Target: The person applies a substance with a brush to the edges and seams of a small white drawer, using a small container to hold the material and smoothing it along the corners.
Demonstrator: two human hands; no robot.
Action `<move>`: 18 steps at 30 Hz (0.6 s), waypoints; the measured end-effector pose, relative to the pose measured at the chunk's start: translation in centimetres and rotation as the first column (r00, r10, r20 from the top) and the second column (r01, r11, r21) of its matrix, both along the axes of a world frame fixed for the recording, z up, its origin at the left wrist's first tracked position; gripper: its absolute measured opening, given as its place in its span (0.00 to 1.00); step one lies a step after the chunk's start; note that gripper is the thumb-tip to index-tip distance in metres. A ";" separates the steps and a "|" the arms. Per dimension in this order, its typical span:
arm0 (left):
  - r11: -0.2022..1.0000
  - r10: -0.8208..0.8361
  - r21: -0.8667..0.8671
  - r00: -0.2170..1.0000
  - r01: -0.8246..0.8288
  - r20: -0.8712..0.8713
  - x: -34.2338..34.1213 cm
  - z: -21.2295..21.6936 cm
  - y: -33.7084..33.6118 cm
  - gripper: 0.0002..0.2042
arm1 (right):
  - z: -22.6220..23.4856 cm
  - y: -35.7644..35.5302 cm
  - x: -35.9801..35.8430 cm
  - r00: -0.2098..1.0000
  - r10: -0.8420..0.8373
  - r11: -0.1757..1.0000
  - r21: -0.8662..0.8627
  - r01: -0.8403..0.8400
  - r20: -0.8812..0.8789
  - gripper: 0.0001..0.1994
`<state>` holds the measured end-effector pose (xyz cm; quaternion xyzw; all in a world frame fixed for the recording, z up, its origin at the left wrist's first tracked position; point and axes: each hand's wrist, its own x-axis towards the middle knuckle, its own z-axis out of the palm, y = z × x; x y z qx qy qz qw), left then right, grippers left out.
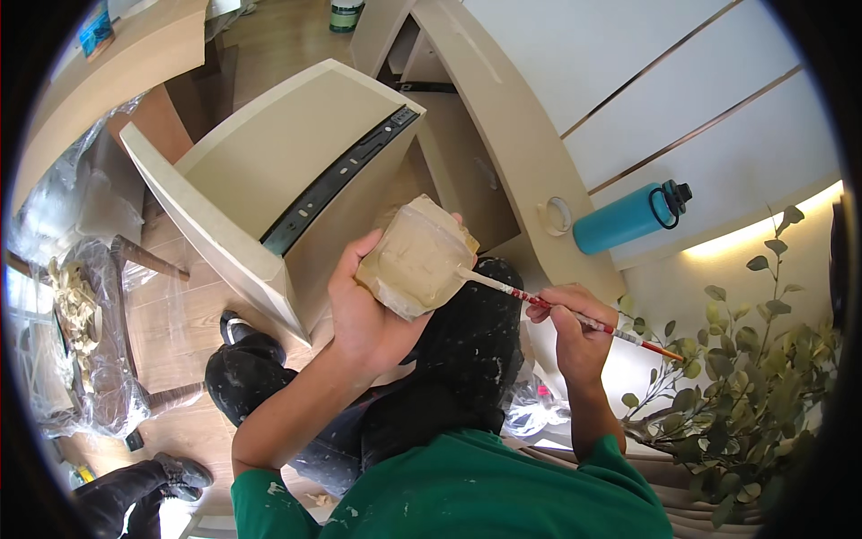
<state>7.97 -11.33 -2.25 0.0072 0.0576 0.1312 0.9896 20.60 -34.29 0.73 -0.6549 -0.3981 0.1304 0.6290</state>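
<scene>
My left hand (364,319) is wrapped round a squarish, paint-coated tub (417,256), its fingers partly hidden beneath. The tub looks beige inside, with rough, crusted edges. In my right hand (579,328), pinched between thumb and fingers, is a thin paintbrush (503,286) with a red and white speckled handle. Its pale tip meets the right edge of the tub. Just beyond my left hand stands a beige drawer (202,216), tilted, with a black metal slide rail (337,180) along its side.
A beige cabinet (489,117) with an opening stands ahead. On its top lie a blue bottle (620,218) and a tape roll (555,216). Leafy branches (736,359) fill the right. Plastic-wrapped furniture (99,359) is at left; another person's shoe (184,472) shows at lower left.
</scene>
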 end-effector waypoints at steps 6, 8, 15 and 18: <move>1.000 -0.001 0.023 1.000 0.001 0.012 0.1 0.0 0.1 0.30 | 1.5 -0.8 0.3 0.994 -0.013 0.998 -0.064 0.020 0.111 0.10; 1.000 0.009 0.027 1.000 -0.009 0.009 0.3 -0.2 0.0 0.30 | 2.5 -0.7 0.1 0.990 -0.021 0.998 -0.061 0.030 0.137 0.10; 0.988 0.004 0.152 1.000 -0.004 0.005 0.3 -0.7 -1.1 0.32 | 5.1 3.3 -0.2 0.874 0.146 0.969 -0.247 -0.031 0.464 0.09; 0.981 -0.001 0.192 0.999 -0.006 0.033 0.0 -0.8 -0.9 0.29 | 4.9 3.7 -0.5 0.873 0.206 0.959 -0.270 -0.090 0.442 0.09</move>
